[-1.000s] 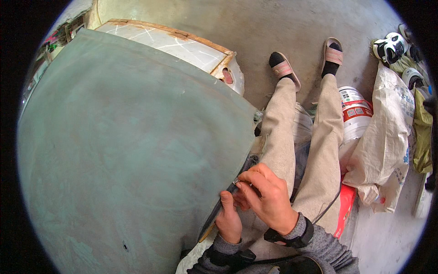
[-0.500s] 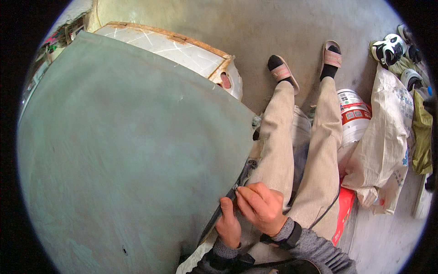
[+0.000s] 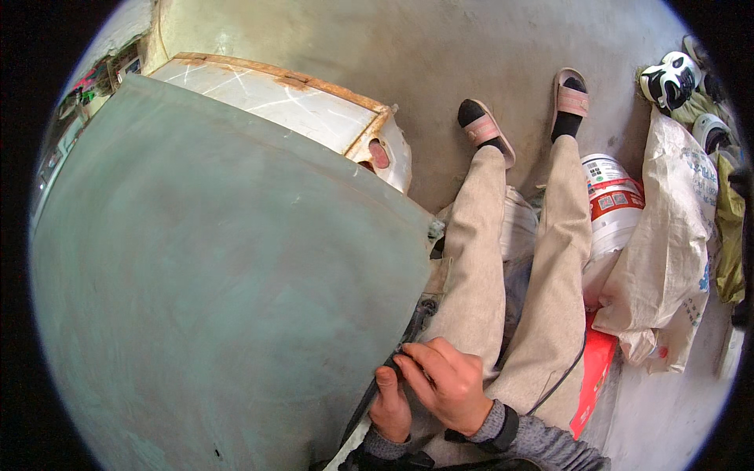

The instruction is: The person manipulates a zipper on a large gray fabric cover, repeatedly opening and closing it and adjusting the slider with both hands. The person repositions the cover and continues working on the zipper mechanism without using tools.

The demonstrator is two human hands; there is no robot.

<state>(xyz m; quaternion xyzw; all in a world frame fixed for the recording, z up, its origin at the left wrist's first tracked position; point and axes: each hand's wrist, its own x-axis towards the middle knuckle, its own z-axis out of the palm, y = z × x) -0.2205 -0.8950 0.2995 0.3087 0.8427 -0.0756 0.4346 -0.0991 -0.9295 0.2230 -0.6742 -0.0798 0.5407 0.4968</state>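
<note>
Both my hands are together at the right edge of a broad grey-green tabletop point(image 3: 228, 259), above my lap. A dark, soft-looking strip point(image 3: 416, 318) runs along that edge. With its thumb raised, my left hand point(image 3: 390, 410) is closed beside the strip; its other fingers are mostly hidden. My right hand point(image 3: 452, 385) lies just right of it, with bent fingers and the tips pinched together at the strip. Whatever sits between those fingertips is too small and covered to make out.
Beyond the table stands a white panel point(image 3: 259, 90) with a rusty frame. To the right of my beige-trousered legs point(image 3: 471, 259) are a white and red bucket point(image 3: 613, 200), a pale woven sack point(image 3: 664, 235), a red bag point(image 3: 597, 377) and black-and-white shoes point(image 3: 670, 78).
The whole view has shifted slightly, and both hands appear a little lower in it. My right fingers have shifted slightly at the strip, still pinched.
</note>
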